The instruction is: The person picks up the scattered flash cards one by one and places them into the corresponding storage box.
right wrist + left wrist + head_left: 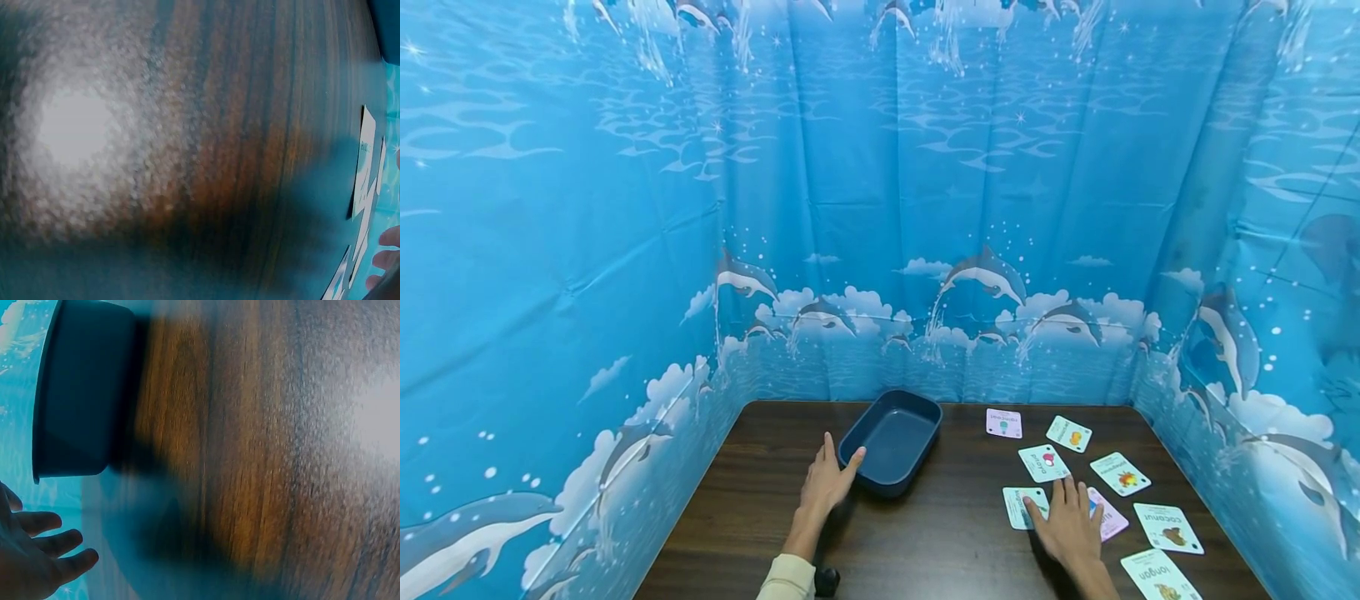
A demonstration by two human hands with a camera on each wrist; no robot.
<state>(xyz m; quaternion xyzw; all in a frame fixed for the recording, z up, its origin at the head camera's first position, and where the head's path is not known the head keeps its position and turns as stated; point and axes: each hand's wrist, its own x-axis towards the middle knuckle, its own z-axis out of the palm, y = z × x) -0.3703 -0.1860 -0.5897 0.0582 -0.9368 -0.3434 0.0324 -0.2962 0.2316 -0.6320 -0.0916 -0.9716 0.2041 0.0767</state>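
Observation:
A dark blue rectangular tray point(891, 437) stands on the table's far middle. My left hand point(825, 483) is beside its near left side, fingers spread and thumb out; in the left wrist view the fingers appear apart from the tray wall point(87, 394). My right hand point(1070, 525) lies over the picture cards, with fingers extended. It partly covers a pink-edged card point(1108, 517), and its thumb overlaps a green-edged card point(1018, 508). Just beyond the fingertips lies a card with a red fruit point(1042, 463). Whether the fingers touch the cards is unclear.
Around the right hand lie a coconut card point(1168, 527), a longan card point(1159, 575), a card with a red-yellow fruit point(1120, 473), an orange-fruit card point(1069, 433) and a raincoat card point(1003, 423). Dolphin-print curtains point(895, 208) enclose the dark wooden table point(940, 542).

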